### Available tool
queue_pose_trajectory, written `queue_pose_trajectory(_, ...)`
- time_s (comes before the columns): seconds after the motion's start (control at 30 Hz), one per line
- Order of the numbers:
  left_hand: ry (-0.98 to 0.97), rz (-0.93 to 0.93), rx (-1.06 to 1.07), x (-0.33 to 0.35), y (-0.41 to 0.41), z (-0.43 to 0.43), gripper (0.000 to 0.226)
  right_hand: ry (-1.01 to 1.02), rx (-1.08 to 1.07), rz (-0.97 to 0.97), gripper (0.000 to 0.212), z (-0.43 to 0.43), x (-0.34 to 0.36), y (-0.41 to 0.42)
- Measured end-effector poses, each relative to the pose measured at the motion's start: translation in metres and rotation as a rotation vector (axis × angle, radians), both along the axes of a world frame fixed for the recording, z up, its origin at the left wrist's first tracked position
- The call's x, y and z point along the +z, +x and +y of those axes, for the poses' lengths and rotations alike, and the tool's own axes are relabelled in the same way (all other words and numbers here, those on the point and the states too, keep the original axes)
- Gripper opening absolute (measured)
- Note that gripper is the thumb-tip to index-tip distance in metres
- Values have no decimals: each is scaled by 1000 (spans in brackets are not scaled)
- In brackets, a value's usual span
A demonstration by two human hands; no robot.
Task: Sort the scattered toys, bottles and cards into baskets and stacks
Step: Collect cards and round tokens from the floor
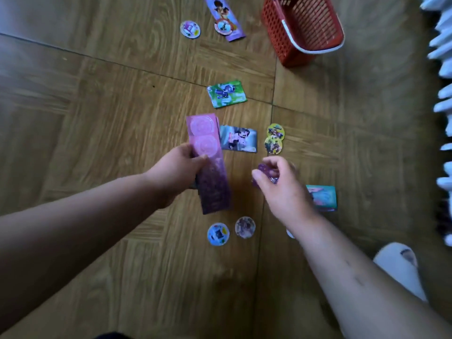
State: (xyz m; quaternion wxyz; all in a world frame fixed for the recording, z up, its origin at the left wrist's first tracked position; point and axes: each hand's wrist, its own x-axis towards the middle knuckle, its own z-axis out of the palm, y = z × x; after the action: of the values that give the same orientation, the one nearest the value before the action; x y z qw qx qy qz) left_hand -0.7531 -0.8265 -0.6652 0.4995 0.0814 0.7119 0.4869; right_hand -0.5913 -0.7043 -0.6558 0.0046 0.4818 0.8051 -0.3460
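My left hand point(176, 171) grips a stack of long purple cards point(208, 165) above the floor. My right hand point(281, 185) pinches a small purple card point(265, 170), blurred by motion. Rectangular picture cards lie on the floor: a green one point(227, 94), a blue-grey one point(238, 138) and a teal one point(324, 198) partly behind my right hand. Round cards lie in a yellow pair point(274, 138), in a pair near my wrists point(231, 230) and singly at the top point(190, 29). Another long purple card point(225, 18) lies at the top with a round card on it.
A red plastic basket point(303, 28) with a white handle stands at the top right, nothing visible inside it. A white fringed rug edge point(442, 94) runs down the right side. A white slipper point(401, 265) sits at the lower right. The floor is wood-pattern tile.
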Motion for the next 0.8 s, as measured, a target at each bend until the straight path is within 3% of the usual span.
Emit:
queue_pose_trajectory(0.07, -114, 262, -115, -4, -8, -6, 10, 187, -71, -141, 36, 9, -3, 44)
queue_pose_trajectory(0.13, -240, 472, -171, -3, -20, -12, 12, 206, -69, -250, 49, 17, -11, 87)
queue_pose_trajectory(0.23, -343, 633, -211, -7, -45, -18, 27, 217, 81, -376, 64, 40, -22, 123)
queue_pose_trajectory(0.33, -401, 721, -295, -13, -67, -21, 15, 210, 242, -476, 76, 68, -24, 118)
queue_pose_trajectory(0.43, -360, 692, -284, -6, -62, -15, 13, 183, 307, -602, 81, 91, -21, 101)
queue_pose_trajectory(0.6, -215, 469, -258, -5, -28, -7, 31, 116, 344, -742, 67, 101, -17, 99)
queue_pose_trajectory(0.7, -190, 372, -239, -5, -15, -4, 16, 75, 284, -722, 66, 95, -16, 108)
queue_pose_trajectory(0.8, -173, 244, -169, -3, 0, -3, 9, -2, 120, -575, 58, 83, -12, 116)
